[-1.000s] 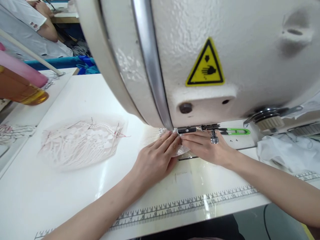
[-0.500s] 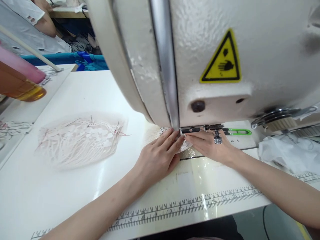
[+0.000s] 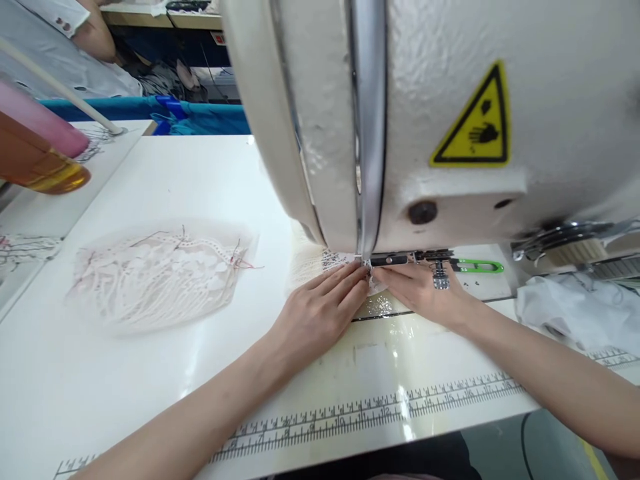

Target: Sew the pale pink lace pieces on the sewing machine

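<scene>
My left hand (image 3: 325, 303) lies flat with its fingers stretched out over a white lace piece (image 3: 307, 263), fingertips beside the presser foot (image 3: 364, 260) of a sewing machine (image 3: 450, 80). From the other side, my right hand (image 3: 423, 287) pinches the lace edge close to the foot; its fingertips are partly covered by the lace and the machine's attachment. Sheer white lace also shows just below the foot, between both hands. A green thread snipper (image 3: 480, 266) lies behind my right hand. The needle tip cannot be made out.
Another sheer lace piece (image 3: 160, 280) with loose red threads lies on the white table (image 3: 200, 173) at left. White cloth (image 3: 575, 307) is bunched at right. A printed ruler (image 3: 340, 421) follows the front edge. Thread cones (image 3: 55, 170) stand far left; a person's sleeve (image 3: 75, 17) is beyond.
The view has shifted slightly, so the machine head appears farther right. My left hand has turned a little and its thumb no longer shows. Both hands stay at the presser foot.
</scene>
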A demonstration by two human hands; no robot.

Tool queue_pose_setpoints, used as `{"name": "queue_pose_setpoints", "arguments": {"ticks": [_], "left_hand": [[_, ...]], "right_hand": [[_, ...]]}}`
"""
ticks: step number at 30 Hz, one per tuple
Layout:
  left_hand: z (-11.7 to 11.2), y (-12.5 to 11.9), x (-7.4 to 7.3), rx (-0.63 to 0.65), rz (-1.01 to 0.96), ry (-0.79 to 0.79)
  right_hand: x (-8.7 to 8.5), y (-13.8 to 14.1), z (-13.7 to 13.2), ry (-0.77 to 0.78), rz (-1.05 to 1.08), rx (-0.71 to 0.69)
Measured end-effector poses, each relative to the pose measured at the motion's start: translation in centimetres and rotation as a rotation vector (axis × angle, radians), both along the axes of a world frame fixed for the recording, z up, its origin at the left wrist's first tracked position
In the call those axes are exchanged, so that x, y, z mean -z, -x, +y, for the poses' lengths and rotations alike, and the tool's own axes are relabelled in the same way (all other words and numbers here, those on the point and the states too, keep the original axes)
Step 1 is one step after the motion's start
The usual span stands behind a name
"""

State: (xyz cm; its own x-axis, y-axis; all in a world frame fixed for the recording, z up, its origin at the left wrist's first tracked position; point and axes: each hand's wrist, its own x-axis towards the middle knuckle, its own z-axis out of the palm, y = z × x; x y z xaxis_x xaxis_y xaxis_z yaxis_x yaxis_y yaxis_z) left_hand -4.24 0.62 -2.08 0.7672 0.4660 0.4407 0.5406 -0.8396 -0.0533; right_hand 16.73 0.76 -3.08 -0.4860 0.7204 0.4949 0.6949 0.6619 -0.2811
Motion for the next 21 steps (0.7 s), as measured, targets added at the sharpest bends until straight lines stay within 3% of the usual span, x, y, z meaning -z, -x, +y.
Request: {"name": "queue_pose_setpoints", "arguments": {"ticks": [5, 8, 12, 16, 21], "left_hand": [[-0.1, 0.0, -0.4, -0.008, 0.014, -0.010], [-0.1, 0.0, -0.5, -0.022, 0.004, -0.019], [-0.1, -0.1, -0.5, -0.060, -0.026, -0.018], [-0.3, -0.1, -0.4, -0.108, -0.061, 0.022], [-0.4, 0.1, -0.7, -0.062, -0.148, -0.009]], "right_hand": [[-0.2, 0.0, -0.7, -0.140, -0.112, 0.046], [-0.2, 0.0, -0.6, -0.211, -0.206, -0.010], [0.1, 0.1, -0.1, -0.172, -0.224, -0.147], [0.3, 0.4, -0.2, -0.112, -0.188, -0.150], [0.8, 0.8, -0.5, -0.093, -0.108, -0.130]]}}
